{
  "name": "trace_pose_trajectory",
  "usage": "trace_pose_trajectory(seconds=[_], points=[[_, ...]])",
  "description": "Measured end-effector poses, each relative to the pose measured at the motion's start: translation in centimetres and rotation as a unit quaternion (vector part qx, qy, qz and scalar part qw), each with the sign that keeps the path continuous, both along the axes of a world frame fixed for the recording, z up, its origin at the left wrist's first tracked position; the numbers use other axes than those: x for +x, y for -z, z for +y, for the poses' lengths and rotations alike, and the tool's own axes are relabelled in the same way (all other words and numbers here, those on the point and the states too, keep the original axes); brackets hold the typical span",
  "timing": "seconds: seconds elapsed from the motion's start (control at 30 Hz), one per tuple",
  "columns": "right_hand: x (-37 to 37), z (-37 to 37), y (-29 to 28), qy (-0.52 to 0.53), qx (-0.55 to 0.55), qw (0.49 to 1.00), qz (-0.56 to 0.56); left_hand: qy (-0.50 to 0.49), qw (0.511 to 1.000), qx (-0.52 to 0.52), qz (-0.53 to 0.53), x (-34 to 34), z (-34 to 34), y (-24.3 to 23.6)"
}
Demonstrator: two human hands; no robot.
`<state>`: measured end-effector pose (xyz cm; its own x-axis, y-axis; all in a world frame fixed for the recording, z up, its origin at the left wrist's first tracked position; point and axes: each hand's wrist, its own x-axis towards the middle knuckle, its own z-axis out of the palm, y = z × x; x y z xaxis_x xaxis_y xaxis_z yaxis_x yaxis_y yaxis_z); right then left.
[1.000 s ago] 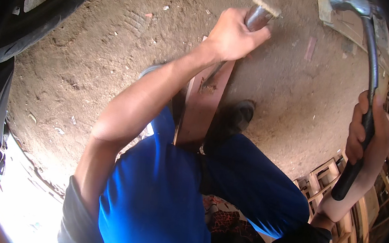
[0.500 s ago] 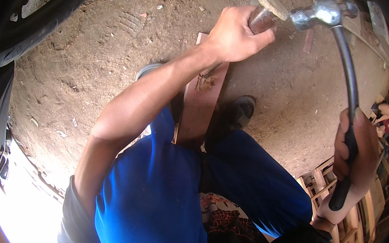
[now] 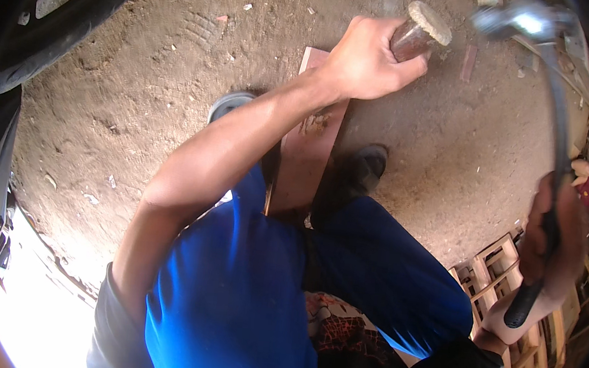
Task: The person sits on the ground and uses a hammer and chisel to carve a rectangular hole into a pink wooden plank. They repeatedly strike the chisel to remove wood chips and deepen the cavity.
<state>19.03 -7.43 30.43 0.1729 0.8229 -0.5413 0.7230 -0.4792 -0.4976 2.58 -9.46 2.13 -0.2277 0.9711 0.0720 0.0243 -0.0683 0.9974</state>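
Clenched in left hand: mushroom-headed chisel. Clenched in right hand: blurred steel-headed hammer. Partly beneath left hand: notched wooden plank, with open dirt floor beyond right edge, between hands.

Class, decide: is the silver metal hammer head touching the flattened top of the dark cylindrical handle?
No, brown ground shows between the silver metal hammer head and the dark cylindrical handle in the left hand.

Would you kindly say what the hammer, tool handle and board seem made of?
Hammer: head apparently polished metal, from its bright glints; black grip possibly rubber. Tool handle: probably wood, smooth brown sides, pale frayed-looking end. Board: likely bare wood, matt reddish-brown, roughly chipped.
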Motion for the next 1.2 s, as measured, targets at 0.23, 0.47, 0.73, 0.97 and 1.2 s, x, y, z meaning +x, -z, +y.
trace_pose_trajectory(seconds=[0.23, 0.47, 0.73, 0.97, 1.2], points=[[-1.2, -0.7, 3.3, -0.07, 0.07, 0.994, 0.047, 0.009, 0.999, 0.019, -0.024, 0.5, -0.5, -0.1], [-0.6, 0.1, 1.7, -0.023, 0.039, 0.998, 0.041, 0.024, 0.999, -0.037, -0.019, 0.2, 0.1, -0.2], [-1.1, 0.3, 3.8, -0.039, -0.059, 0.996, -0.047, 0.068, 0.992, -0.095, -0.043, 0.7, 0.1, -0.6], [-0.4, 2.0, 2.5, -0.042, 0.078, 0.996, 0.01, 0.023, 0.992, -0.099, -0.068, 0.2, 0.8, 0.6], [-1.3, -0.1, 3.7, -0.044, 0.08, 0.993, -0.072, 0.022, 0.998, -0.05, -0.036, -0.6, 1.1, 0.0]])
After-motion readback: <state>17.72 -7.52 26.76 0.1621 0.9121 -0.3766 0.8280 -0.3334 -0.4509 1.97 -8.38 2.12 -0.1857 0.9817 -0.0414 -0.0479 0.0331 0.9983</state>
